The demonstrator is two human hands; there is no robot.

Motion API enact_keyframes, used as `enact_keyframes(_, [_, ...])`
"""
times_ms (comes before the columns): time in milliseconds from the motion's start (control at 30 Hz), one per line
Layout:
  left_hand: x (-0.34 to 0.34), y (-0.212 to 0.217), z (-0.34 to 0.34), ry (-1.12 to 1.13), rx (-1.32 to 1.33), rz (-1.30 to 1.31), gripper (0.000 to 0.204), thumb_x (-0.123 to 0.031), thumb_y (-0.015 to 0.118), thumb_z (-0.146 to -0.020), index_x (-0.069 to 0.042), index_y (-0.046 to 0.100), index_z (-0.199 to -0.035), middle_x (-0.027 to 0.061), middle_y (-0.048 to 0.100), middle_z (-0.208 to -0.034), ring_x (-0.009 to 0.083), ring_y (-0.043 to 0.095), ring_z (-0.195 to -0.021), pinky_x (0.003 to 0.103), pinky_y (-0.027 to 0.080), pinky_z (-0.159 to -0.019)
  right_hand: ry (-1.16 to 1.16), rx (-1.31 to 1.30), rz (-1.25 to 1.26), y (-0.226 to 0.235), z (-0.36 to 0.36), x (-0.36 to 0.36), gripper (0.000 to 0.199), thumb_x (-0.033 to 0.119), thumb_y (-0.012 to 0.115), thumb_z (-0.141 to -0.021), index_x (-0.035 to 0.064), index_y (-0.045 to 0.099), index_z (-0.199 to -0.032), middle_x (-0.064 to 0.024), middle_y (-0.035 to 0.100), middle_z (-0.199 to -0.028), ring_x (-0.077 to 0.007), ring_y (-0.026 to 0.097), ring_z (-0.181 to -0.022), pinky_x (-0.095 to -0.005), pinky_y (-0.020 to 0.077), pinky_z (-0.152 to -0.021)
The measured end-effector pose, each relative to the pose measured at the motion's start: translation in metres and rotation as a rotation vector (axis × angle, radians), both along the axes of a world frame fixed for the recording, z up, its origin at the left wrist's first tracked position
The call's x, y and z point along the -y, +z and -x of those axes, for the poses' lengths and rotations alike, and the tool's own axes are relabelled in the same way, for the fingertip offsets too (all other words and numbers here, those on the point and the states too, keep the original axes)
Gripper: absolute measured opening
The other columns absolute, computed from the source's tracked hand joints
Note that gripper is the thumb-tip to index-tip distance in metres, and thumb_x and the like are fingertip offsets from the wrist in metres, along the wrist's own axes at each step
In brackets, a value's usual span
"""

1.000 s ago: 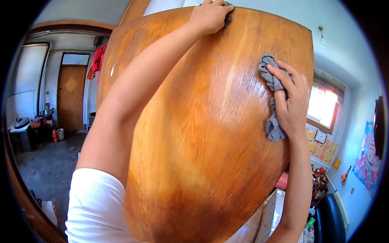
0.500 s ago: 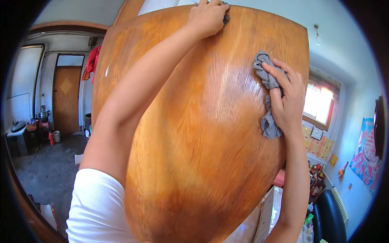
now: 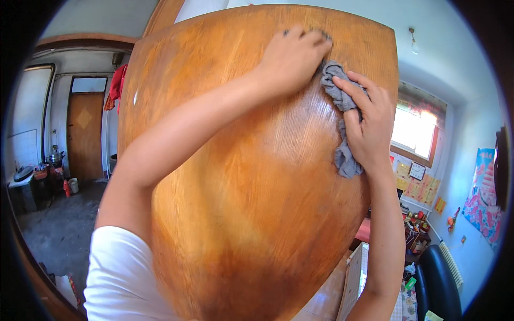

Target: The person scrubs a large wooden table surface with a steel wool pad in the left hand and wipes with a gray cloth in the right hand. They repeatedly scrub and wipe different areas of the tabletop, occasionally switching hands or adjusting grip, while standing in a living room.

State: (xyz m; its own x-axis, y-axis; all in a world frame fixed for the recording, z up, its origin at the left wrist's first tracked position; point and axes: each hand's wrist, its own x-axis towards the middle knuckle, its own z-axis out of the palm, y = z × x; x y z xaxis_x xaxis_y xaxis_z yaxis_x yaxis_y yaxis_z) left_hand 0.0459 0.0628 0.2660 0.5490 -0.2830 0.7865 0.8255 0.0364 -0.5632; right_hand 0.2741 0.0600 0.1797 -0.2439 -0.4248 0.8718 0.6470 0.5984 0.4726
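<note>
1. Head view (the only one I've got): a big orange-brown wooden panel with a bowed top edge (image 3: 235,176) faces the person, filling the middle.
2. Right hand (image 3: 373,125) is closed on a crumpled grey fabric cloth (image 3: 336,93), bunched against the panel's right part.
3. Left hand (image 3: 293,60) is curled over the wood near the top, just beside the cloth. Dark bits peek out at its fingertips, but it's too blurry to tell what it's gripping, if anything.
4. Progress? Looks mid-wipe to me, since both hands are up there. Shiny patch by the cloth, darker brown low down; can't tell which areas are done or left.
</note>
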Motion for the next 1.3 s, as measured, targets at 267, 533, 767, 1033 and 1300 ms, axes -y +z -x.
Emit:
enact_keyframes(267, [0.01,0.082,0.012,0.021,0.143,-0.033,0.029,-0.021,0.064,-0.102,-0.011,0.074,-0.127,0.0085,0.073,-0.135,0.0346,0.065,-0.128,0.053,0.057,-0.097,0.048,0.012,-0.041,0.002,0.023,0.002,0.051,0.003,0.061,-0.084,0.0198,0.083,-0.127,-0.0054,0.073,-0.139,-0.0302,0.065,-0.125,-0.0441,0.0491,-0.107])
enact_keyframes(533, [0.025,-0.063,-0.01,0.099,-0.099,0.078,0.039,-0.012,0.067,-0.094,-0.008,0.074,-0.133,0.0072,0.07,-0.135,0.0308,0.065,-0.124,0.042,0.056,-0.095,0.055,-0.106,-0.021,-0.003,0.0,-0.006,0.049,0.004,0.061,-0.089,0.0186,0.081,-0.132,-0.0095,0.071,-0.14,-0.0326,0.063,-0.126,-0.045,0.0471,-0.111])
enact_keyframes(767, [0.008,0.048,-0.004,-0.036,0.028,-0.143,0.036,-0.015,0.067,-0.097,-0.015,0.076,-0.132,0.0052,0.071,-0.131,0.0314,0.065,-0.125,0.046,0.056,-0.096,0.076,-0.322,-0.063,0.001,0.028,-0.012,0.057,0.002,0.055,-0.095,0.0108,0.069,-0.15,-0.0191,0.057,-0.152,-0.0402,0.052,-0.139,-0.0534,0.0413,-0.118])
enact_keyframes(1033, [0.012,-0.09,-0.021,-0.1,-0.255,0.083,0.039,-0.015,0.072,-0.094,-0.01,0.075,-0.132,0.0052,0.071,-0.129,0.0299,0.065,-0.12,0.044,0.056,-0.09,0.035,-0.368,-0.034,-0.02,-0.009,-0.016,0.057,0.002,0.056,-0.095,0.0112,0.07,-0.15,-0.0187,0.06,-0.15,-0.0405,0.053,-0.136,-0.0523,0.0424,-0.117])
enact_keyframes(1300, [0.018,0.001,0.001,-0.019,0.095,-0.032,0.036,-0.016,0.066,-0.099,-0.013,0.073,-0.135,0.0055,0.071,-0.14,0.0321,0.065,-0.127,0.049,0.054,-0.101,-0.067,-0.267,-0.007,-0.007,0.012,-0.012,0.054,0.004,0.06,-0.094,0.0162,0.073,-0.145,-0.0166,0.064,-0.147,-0.0396,0.057,-0.133,-0.0521,0.0441,-0.115])
